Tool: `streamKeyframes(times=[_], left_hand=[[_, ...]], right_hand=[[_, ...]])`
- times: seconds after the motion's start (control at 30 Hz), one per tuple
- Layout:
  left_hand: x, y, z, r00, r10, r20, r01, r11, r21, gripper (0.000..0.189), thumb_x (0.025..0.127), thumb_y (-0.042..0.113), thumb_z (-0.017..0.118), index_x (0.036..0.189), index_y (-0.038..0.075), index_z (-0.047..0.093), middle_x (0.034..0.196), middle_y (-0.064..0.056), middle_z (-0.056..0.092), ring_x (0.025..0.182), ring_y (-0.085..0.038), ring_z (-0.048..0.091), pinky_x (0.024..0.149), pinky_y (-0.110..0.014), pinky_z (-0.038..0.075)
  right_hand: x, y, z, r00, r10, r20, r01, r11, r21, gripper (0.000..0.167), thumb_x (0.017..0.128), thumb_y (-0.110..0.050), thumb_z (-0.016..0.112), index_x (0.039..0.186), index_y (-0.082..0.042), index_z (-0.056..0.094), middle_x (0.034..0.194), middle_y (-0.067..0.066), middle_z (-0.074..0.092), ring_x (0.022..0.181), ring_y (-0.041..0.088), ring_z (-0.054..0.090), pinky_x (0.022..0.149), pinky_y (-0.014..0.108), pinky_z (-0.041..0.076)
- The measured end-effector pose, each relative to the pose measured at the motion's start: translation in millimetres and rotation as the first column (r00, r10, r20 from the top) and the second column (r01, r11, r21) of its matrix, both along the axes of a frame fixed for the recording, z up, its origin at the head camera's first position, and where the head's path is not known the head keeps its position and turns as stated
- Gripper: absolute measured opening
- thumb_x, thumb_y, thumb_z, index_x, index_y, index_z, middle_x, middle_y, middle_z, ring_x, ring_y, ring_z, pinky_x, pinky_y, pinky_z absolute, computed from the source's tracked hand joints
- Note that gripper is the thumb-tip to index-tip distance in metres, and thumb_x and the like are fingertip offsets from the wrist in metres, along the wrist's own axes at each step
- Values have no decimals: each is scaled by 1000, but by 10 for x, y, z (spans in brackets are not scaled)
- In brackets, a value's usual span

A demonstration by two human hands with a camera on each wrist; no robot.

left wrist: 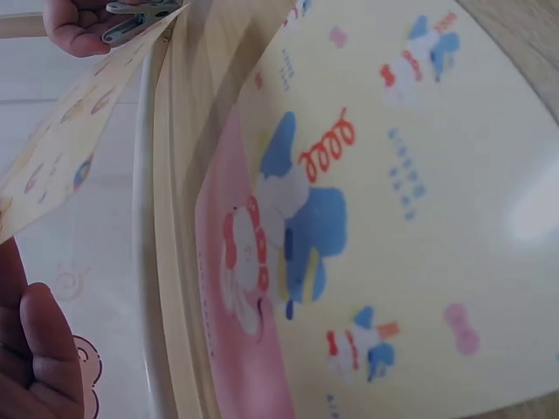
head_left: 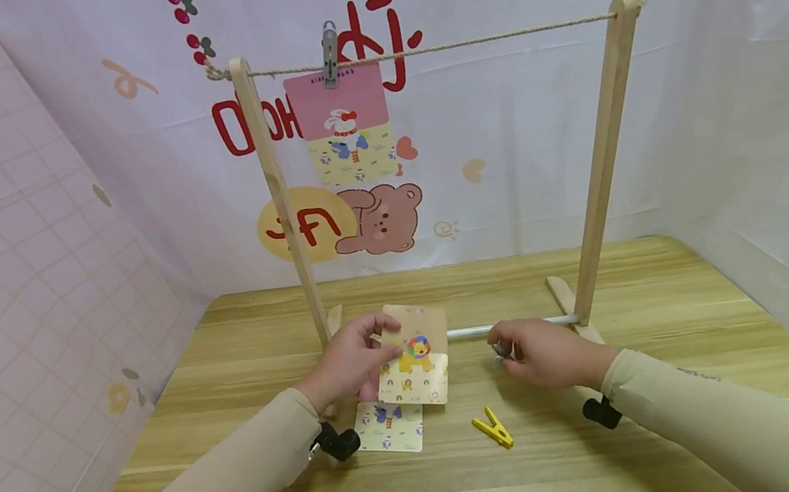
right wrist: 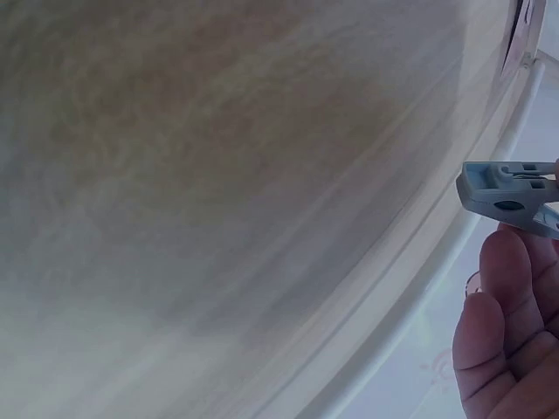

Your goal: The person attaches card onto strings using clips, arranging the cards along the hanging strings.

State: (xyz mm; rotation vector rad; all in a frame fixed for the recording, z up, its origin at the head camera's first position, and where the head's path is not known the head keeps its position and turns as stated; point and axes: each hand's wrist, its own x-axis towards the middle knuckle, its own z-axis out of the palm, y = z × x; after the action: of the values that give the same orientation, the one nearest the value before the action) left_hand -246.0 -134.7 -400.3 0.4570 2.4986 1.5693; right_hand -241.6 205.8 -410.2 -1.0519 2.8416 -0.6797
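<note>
My left hand (head_left: 347, 362) pinches the left edge of a card with a lion on it (head_left: 422, 364), raised above the table. Partly under that card, a second card with a white animal in blue (head_left: 394, 431) lies on the tabletop; the left wrist view shows its pink end too. To the right, my right hand (head_left: 549, 352) holds a grey clothespin (right wrist: 502, 194) between thumb and fingers, apart from the lion card. In front of the hands a yellow clothespin (head_left: 493, 429) lies on the wood.
A wooden frame's left post (head_left: 280, 186) and right post (head_left: 605, 157) carry a string (head_left: 486, 39). From it hangs a pink and yellow card (head_left: 341, 123), held by a grey clothespin (head_left: 330, 53). A white rod (head_left: 470, 331) joins the posts low down, behind the hands.
</note>
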Motion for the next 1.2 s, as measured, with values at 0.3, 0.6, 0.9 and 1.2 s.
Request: streamKeyframes(times=[0.3, 0.6, 0.9, 1.2], left_hand=[[-28, 26, 38, 1000, 18, -24, -17, 1000, 19, 23, 97, 16, 76, 120, 18, 71, 115, -2, 70, 85, -19, 64, 74, -30, 53], [-63, 38, 76, 997, 32, -74, -29, 999, 45, 23, 98, 15, 76, 120, 15, 71, 118, -5, 68, 84, -18, 62, 74, -27, 54], [-94, 62, 139, 993, 44, -108, -39, 998, 51, 21, 99, 16, 75, 120, 16, 71, 116, -4, 68, 83, -19, 62, 75, -28, 54], [-118, 98, 220, 989, 85, -124, -81, 996, 36, 20, 100, 19, 74, 120, 19, 71, 112, -4, 64, 82, -20, 59, 67, -25, 49]], right_hand=[[24, 7, 44, 999, -33, -1, 33, 999, -38, 19, 96, -9, 71, 114, -7, 64, 93, -7, 65, 77, 1, 56, 64, 22, 50], [32, 16, 92, 997, -71, 30, 73, 994, -87, 23, 95, -8, 70, 117, -6, 62, 95, -4, 68, 77, 5, 59, 62, 23, 51], [6, 20, 132, 995, -97, 32, 100, 983, -151, 20, 96, -9, 71, 114, -10, 61, 97, -3, 70, 76, 5, 60, 59, 24, 51], [-9, 14, 228, 994, -113, -9, 107, 958, -265, 20, 95, -5, 75, 112, -6, 64, 109, 8, 73, 74, 4, 62, 58, 25, 52]])
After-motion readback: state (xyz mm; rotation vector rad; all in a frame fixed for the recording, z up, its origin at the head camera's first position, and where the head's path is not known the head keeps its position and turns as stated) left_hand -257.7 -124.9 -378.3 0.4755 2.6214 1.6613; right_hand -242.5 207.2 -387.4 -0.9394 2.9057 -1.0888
